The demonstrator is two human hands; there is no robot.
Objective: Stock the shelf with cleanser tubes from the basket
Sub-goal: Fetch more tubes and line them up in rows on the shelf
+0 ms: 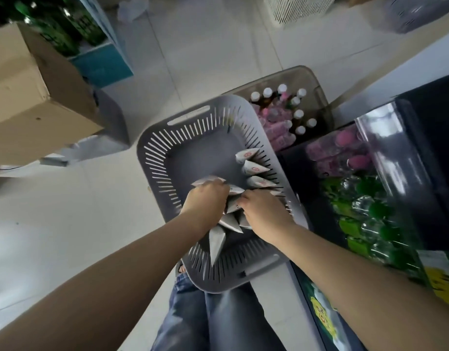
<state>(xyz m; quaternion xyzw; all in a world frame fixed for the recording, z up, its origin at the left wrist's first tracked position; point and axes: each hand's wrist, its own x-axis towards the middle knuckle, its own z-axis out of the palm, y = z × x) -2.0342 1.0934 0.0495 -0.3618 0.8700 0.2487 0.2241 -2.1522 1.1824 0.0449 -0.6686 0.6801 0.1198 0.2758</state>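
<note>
Presently, step in hand: cleanser tubes [254, 169] are being gathered out of the grey slotted basket [157, 145], which is set on the floor in front of the person's knees.
Left hand [205, 198]: curled over several tubes near the basket's middle; fingers are closed on at least one, with a tube end seen poking out past the knuckles.
Right hand [265, 211]: pressed down among the tubes just beside the left hand; whether a tube is actually clasped cannot be told, since the fingers are hidden under the hand.
Tubes left: three lie loose against the basket's right wall, others are heaped under and between the hands, and one tube [216, 243] points toward the near rim.
Shelf [365, 198]: at the right, already crowded with green and pink bottles; no tube is seen on it.
Risk, slipping: too many tapered tubes taken at once could be squeezed out of the grip and dropped on the tiles.
Risk, basket: it could be dragged or tipped if tubes are caught on the slots.
Risk, shelf: neighbouring bottles could be knocked over when the tubes are carried across.
</note>
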